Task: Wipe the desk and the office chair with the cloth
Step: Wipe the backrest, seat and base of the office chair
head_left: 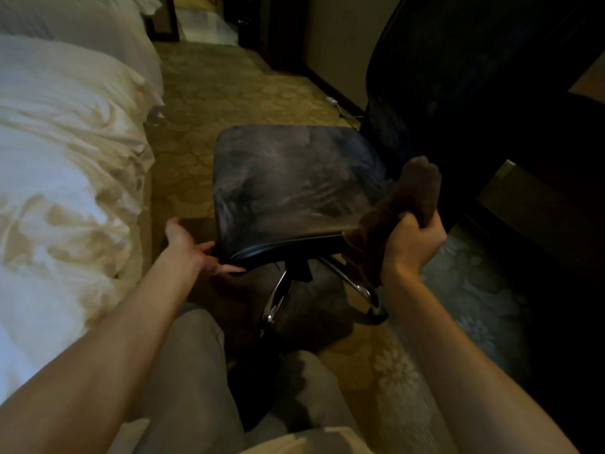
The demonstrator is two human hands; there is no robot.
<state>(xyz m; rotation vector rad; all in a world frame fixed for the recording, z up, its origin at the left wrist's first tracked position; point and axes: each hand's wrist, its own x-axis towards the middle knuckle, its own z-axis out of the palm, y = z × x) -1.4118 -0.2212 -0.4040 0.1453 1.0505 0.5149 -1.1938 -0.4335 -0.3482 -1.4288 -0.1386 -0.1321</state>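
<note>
The black office chair's seat [294, 181] fills the middle of the view, with its dark backrest [458, 77] rising at the upper right and a chrome base [278, 299] below. My left hand [193, 247] grips the seat's near left corner, fingers curled under the edge. My right hand [412, 244] holds a bunched brown cloth [415, 191] at the seat's near right corner; the cloth sticks up above my fist and hangs below it. A corner of the wooden desk [589, 80] shows at the far right edge.
A bed with rumpled white bedding [59, 158] runs along the left, close to the chair. Patterned carpet [229, 86] stretches ahead toward a doorway. Dark furniture [540, 208] stands on the right. My legs in grey trousers [196, 371] are below the seat.
</note>
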